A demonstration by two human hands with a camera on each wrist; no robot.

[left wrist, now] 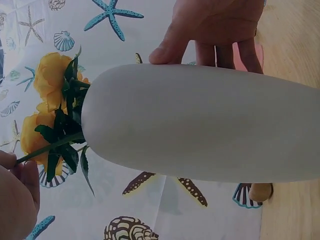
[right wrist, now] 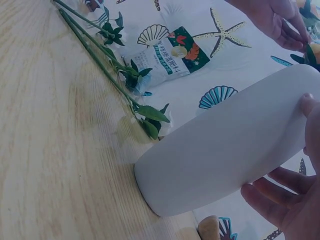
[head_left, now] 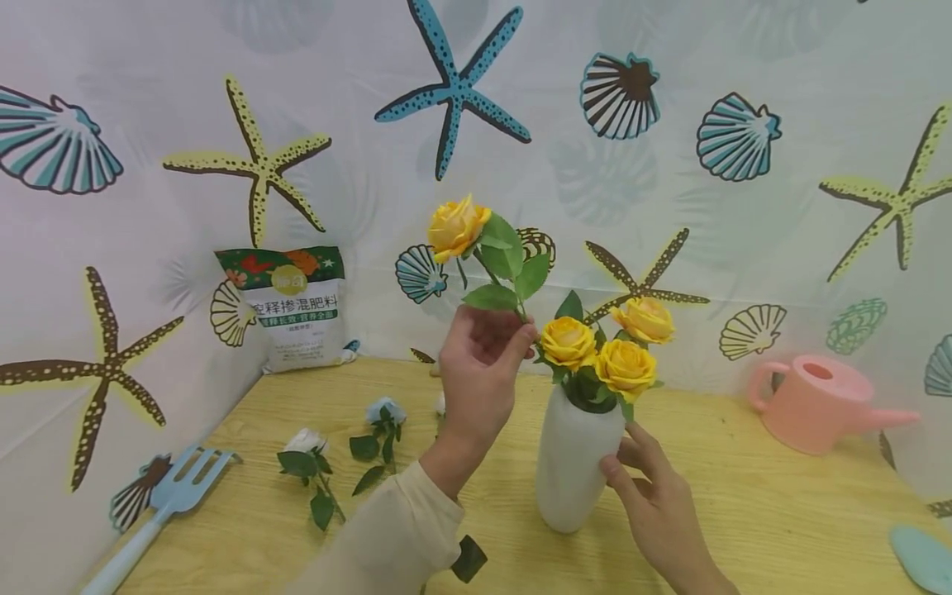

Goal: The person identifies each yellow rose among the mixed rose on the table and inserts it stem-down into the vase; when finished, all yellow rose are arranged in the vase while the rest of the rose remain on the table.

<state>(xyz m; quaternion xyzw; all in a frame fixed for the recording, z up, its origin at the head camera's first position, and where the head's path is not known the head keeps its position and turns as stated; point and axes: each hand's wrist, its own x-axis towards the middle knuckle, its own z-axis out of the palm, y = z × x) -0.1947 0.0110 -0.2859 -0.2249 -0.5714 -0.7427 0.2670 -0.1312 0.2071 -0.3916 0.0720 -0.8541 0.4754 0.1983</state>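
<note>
A white vase [head_left: 576,463] stands on the wooden table, with several yellow roses [head_left: 627,368] in its mouth. My left hand [head_left: 483,364] pinches the stem of another yellow rose [head_left: 457,227], whose bloom is raised above and left of the vase. In the left wrist view that stem [left wrist: 47,148] runs from my fingers to the vase mouth; how deep its end sits is hidden. My right hand [head_left: 662,496] holds the vase's right side, thumb toward the front and fingers curled behind. The right wrist view shows the thumb and fingertips [right wrist: 247,190] against the vase wall.
Left of the vase lie a white rose [head_left: 305,442] and a blue rose [head_left: 385,411]. A light-blue hand fork [head_left: 174,496] leans at the far left. Behind stands a fertilizer bag [head_left: 297,314]. A pink watering can [head_left: 814,405] is at right, with a pale-blue object [head_left: 922,558] nearer.
</note>
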